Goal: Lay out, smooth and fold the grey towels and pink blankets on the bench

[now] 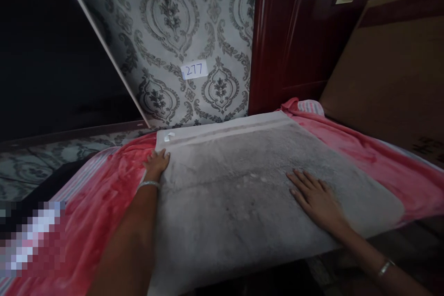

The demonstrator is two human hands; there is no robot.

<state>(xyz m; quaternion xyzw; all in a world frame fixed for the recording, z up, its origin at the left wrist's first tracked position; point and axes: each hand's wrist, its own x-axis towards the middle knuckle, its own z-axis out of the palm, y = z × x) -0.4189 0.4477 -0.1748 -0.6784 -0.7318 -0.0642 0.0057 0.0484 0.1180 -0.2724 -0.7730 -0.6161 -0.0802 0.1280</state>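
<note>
A grey plush towel (222,208) lies spread out with a pale band across its far end and a small white tag (169,137) at its far left corner. Beneath it is a pinkish-red blanket (114,189), showing on both sides. My left hand (157,163) rests on the towel's left edge near the tag, fingers spread. On the right part of the towel my right hand (314,196) lies flat, palm down, with its fingers stretched out. Neither hand grips anything that I can see.
Behind the towel stands a patterned wall (215,14) with a paper label (194,70) reading 277. A dark screen-like panel (58,55) is at the left. Dark red wood panelling (294,32) and a large cardboard box (391,69) stand at the right.
</note>
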